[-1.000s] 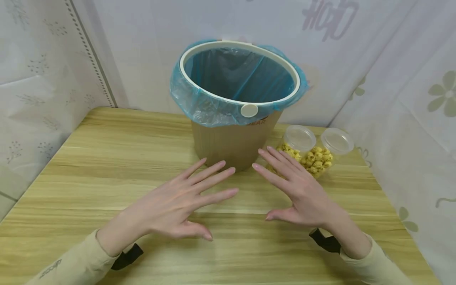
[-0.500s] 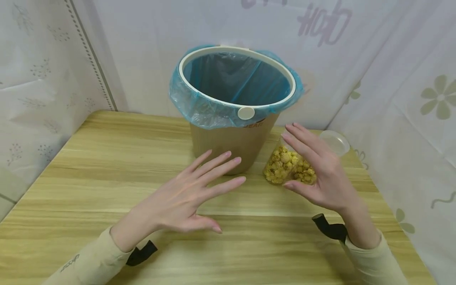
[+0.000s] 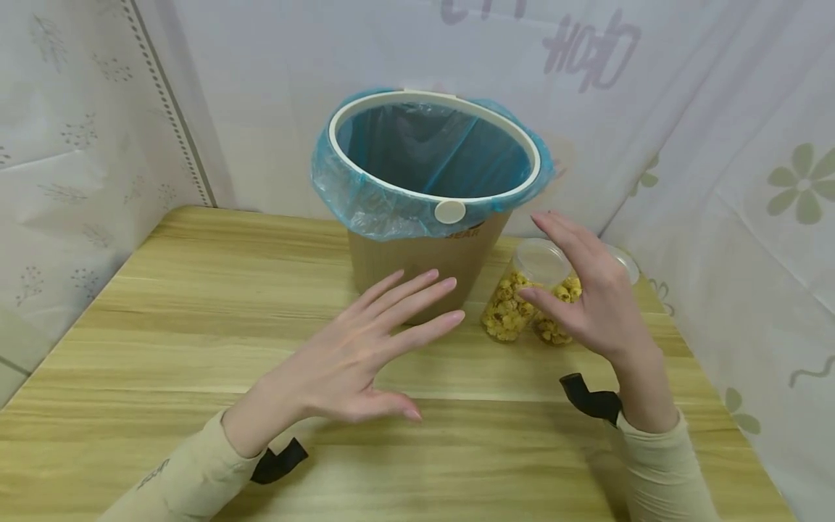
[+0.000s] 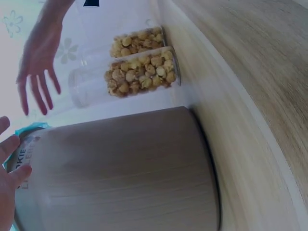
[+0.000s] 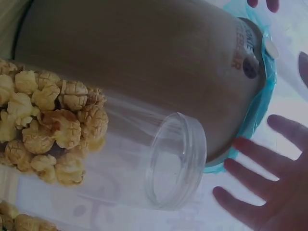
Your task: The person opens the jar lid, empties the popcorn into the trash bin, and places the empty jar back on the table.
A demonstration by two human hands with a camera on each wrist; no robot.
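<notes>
Hovering with nothing held

Both hands are in the air, fingers extended and well spread, gripping nothing. The left hand (image 3: 365,355) is at 7 o'clock in the head view, in front of the bin (image 3: 417,254); whether a fingertip brushes the bin's wall cannot be told. The right hand (image 3: 596,293), at 3 o'clock, has its thumb wide of its fingers, and the right wrist view shows it apart from the inner jar (image 3: 512,304). That jar and the outer jar (image 3: 554,330) stand upright on the counter (image 3: 196,348) at 4 o'clock from the bin, each part-filled with popcorn (image 5: 48,125). The bin stands at 12 o'clock, a blue bag (image 3: 372,210) folded over its rim.

The likeliest trouble is a toppled jar: the two stand so close together that a careless sweep of the right hand could knock one into the other. Smooth walls might also slip from a loose grasp, and a left finger hooking the overhanging bag could drag it out of place.

Compared with half a second ago, the right hand no longer hides the inner jar's lid (image 3: 543,259) and now covers more of the outer jar's top. The left hand is slightly further toward 2 o'clock. Bin and jars keep their places.
</notes>
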